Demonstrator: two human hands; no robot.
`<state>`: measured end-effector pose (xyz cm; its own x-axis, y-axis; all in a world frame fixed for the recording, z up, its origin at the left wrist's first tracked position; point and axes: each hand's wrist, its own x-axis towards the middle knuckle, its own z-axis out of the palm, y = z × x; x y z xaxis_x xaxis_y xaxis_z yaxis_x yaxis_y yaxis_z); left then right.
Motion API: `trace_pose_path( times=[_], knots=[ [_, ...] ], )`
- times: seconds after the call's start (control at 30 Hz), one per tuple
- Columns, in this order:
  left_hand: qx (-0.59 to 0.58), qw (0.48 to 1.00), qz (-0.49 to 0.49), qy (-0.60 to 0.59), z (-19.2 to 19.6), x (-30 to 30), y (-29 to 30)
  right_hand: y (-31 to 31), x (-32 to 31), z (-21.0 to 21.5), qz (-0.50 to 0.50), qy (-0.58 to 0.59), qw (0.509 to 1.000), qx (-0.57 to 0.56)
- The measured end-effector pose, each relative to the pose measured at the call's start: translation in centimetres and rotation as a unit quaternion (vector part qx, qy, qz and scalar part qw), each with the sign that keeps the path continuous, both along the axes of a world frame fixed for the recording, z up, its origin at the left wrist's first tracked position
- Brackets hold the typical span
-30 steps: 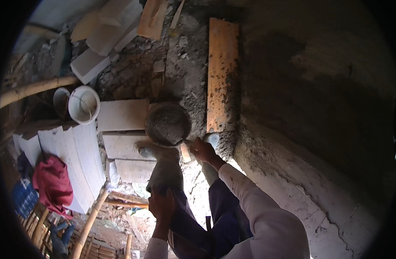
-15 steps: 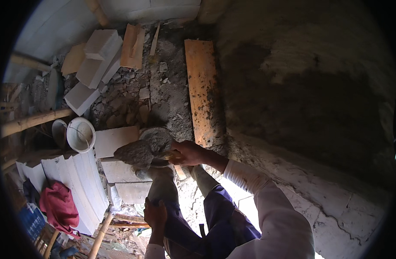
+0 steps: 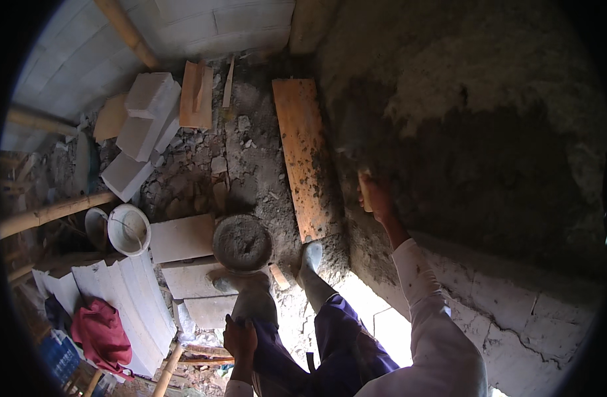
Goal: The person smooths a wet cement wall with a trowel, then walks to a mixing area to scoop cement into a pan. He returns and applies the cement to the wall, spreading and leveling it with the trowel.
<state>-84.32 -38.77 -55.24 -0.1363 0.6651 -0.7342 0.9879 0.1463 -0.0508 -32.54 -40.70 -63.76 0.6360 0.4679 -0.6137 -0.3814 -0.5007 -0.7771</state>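
Observation:
My right hand is closed round the pale handle of a trowel, held out at the dark, wet-looking wall on the right. The blade is blurred against the wall, so any load on it is hard to make out. Close by my left leg, a round bowl of grey mortar rests on or against pale blocks. My left hand is at my left knee, its fingers curled against the trouser leg.
A mortar-spattered plank lies along the wall's foot. Rubble and stacked pale blocks are farther left. A white bucket stands near a bamboo pole. A red cloth hangs over pale slabs.
My right hand has carried the trowel, heaped with mortar half a second ago, from over the bowl rightward and up to the wall. My left hand stays at the knee.

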Motion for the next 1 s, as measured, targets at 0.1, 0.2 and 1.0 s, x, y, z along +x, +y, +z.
trace_pose_path(
  times=[0.1, 0.2, 1.0],
  knots=[
    [-0.006, 1.000, 0.021, -0.005, 0.3, 0.0, -0.1, 0.0, -5.8, -1.2, 0.142, 0.000, 0.989, -0.032],
    [-0.007, 1.000, 0.024, -0.007, -0.1, -0.5, -0.9, -1.4, -14.0, -4.8, 0.224, -0.019, 0.975, 0.001],
    [-0.070, 0.986, 0.151, -0.023, -0.1, -2.0, -3.6, -2.8, -35.1, -21.9, 0.251, 0.001, 0.965, 0.071]
  ],
)
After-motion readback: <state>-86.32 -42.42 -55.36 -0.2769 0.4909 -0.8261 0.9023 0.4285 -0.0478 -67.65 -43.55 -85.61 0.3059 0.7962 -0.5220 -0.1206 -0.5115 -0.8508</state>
